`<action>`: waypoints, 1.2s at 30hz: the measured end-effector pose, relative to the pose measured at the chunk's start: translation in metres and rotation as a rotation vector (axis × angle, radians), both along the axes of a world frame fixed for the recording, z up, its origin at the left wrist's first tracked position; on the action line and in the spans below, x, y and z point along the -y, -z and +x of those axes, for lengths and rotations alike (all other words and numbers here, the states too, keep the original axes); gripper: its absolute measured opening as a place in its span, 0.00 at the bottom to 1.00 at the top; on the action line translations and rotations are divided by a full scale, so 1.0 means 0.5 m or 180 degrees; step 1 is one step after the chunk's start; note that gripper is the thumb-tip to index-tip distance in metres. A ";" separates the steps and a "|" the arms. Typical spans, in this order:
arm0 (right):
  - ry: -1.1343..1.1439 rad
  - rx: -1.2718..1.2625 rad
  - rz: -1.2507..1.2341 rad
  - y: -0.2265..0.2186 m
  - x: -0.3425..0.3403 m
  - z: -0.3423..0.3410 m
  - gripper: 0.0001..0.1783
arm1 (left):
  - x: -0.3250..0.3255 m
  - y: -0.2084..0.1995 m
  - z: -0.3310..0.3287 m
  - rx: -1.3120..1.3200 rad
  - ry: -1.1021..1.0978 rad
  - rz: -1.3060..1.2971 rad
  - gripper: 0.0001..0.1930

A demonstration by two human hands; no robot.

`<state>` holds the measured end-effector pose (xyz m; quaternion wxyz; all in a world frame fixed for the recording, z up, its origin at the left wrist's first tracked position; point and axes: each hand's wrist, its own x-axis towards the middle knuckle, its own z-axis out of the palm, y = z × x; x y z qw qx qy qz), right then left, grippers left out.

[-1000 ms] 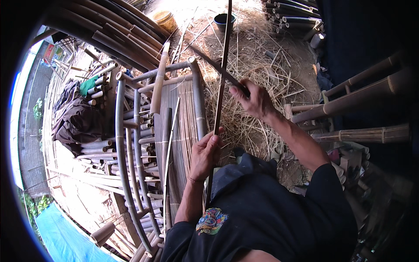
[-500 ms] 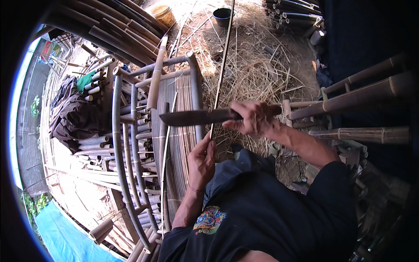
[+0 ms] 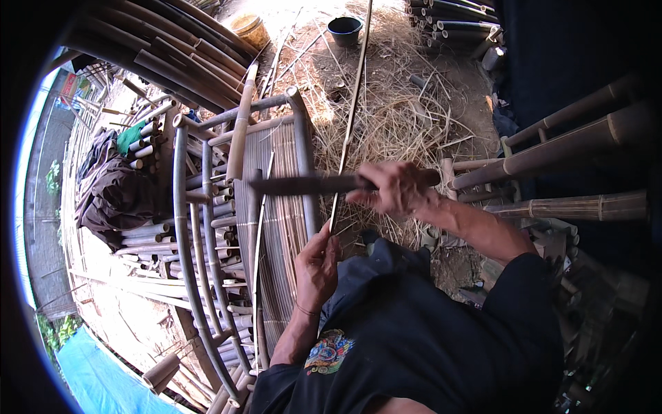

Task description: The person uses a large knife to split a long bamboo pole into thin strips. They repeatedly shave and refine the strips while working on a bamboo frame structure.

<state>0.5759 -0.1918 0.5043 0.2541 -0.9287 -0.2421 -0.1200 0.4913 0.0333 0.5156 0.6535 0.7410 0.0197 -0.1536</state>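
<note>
The long strip [image 3: 349, 130] extends forward from the left hand [image 3: 317, 265], whose thumb and fingers pinch it. The knife [image 3: 300, 185], slanted forward one second earlier, now lies crosswise over the strip; contact unclear. The right hand [image 3: 393, 188] grips its handle. Beyond, the bucket [image 3: 345, 33], previously overlapped by the strip, shows whole.

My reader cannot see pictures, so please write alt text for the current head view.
A person's right hand holds a large dark knife across a long thin strip, which the left hand grips. Slatted bamboo furniture stands to the left, and pale shavings lie ahead.
</note>
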 end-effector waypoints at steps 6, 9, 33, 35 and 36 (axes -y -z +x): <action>0.0814 -0.0008 0.0252 0.031 0.068 0.081 0.33 | -0.007 -0.003 -0.033 -0.0209 0.0023 0.0090 0.18; 0.0266 0.0359 -0.0043 0.018 0.043 0.039 0.34 | -0.009 0.009 -0.032 -0.0213 0.0020 -0.0054 0.17; 0.0571 -0.0188 0.0062 0.012 0.044 0.000 0.32 | -0.027 0.008 -0.051 0.0374 0.0154 0.0606 0.19; 0.0835 -0.0677 0.0006 0.016 0.068 0.038 0.32 | -0.031 0.001 -0.050 0.0398 0.0270 0.0724 0.19; 0.0955 -0.0643 0.0166 -0.002 0.085 0.051 0.35 | -0.031 0.000 -0.056 0.0553 0.0304 0.0819 0.19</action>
